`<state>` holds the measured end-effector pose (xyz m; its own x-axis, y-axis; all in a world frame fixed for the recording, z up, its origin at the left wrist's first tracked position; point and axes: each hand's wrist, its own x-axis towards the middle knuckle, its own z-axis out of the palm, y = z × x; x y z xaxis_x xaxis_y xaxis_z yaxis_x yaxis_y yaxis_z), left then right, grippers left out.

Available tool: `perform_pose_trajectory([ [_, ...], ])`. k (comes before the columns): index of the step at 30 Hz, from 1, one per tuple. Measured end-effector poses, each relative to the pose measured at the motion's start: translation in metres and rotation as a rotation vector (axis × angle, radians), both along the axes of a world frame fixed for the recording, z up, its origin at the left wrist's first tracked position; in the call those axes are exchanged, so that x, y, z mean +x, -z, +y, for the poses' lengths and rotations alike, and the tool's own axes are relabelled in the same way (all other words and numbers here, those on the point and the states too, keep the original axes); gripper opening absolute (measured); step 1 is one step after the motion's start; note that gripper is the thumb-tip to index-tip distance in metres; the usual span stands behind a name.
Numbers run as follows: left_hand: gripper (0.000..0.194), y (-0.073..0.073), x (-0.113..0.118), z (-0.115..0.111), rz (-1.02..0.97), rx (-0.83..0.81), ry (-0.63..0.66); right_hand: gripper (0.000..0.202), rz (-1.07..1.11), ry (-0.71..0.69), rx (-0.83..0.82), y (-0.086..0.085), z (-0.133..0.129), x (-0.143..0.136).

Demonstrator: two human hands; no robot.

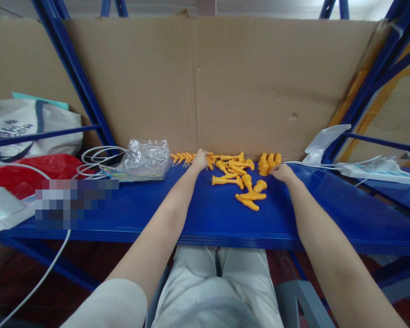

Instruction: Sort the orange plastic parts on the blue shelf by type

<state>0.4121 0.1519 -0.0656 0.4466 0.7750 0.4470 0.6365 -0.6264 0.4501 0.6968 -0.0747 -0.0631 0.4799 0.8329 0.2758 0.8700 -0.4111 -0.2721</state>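
Several small orange pieces with metal chains or hooks (181, 158) lie in a row at the back of the blue table. My left hand (200, 159) is at the right part of this row, its fingers together at the orange pieces; what it grips is too small to make out. Right of it, larger orange hammer-shaped pieces (251, 196) lie in a loose pile. Several orange pieces (269, 162) stand close together at the back right. My right hand (280, 173) touches the right side of that group, its fingertips partly hidden.
A clear plastic bag (145, 159) and coiled white cable (97, 159) lie to the left, near a red bag (54, 171). Cardboard (253, 86) walls the back. White power strips (379, 172) lie at the far right. Blue posts flank the table (150, 214).
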Motion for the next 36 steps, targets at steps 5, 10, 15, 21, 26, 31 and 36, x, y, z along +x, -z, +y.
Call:
perform_pose_trajectory([
  [5, 0.04, 0.001, 0.003, -0.015, 0.121, 0.011, -0.057, 0.016, 0.036, -0.004, 0.028, 0.0, -0.001, 0.0],
  [10, 0.037, -0.009, 0.005, -0.029, 0.221, 0.055, -0.129, 0.013, 0.018, -0.015, 0.081, 0.002, -0.001, 0.001],
  [15, 0.043, -0.019, 0.018, -0.041, 0.232, 0.137, 0.093, 0.016, 0.017, 0.051, 0.058, -0.002, -0.004, -0.004],
  [21, 0.025, -0.02, 0.04, -0.047, 0.342, 0.071, 0.346, 0.021, 0.075, 0.132, 0.043, -0.012, -0.01, -0.015],
  [26, 0.028, -0.013, 0.038, -0.044, 0.373, 0.021, 0.351, 0.018, 0.113, 0.162, 0.108, -0.015, -0.011, -0.019],
  [31, 0.037, -0.013, 0.027, -0.043, 0.34, 0.086, 0.345, 0.018, 0.142, 0.169, 0.115, -0.016, -0.012, -0.021],
  [36, 0.035, -0.029, 0.022, -0.046, 0.046, -0.031, 0.264, 0.017, 0.117, 0.174, 0.177, -0.012, -0.01, -0.015],
])
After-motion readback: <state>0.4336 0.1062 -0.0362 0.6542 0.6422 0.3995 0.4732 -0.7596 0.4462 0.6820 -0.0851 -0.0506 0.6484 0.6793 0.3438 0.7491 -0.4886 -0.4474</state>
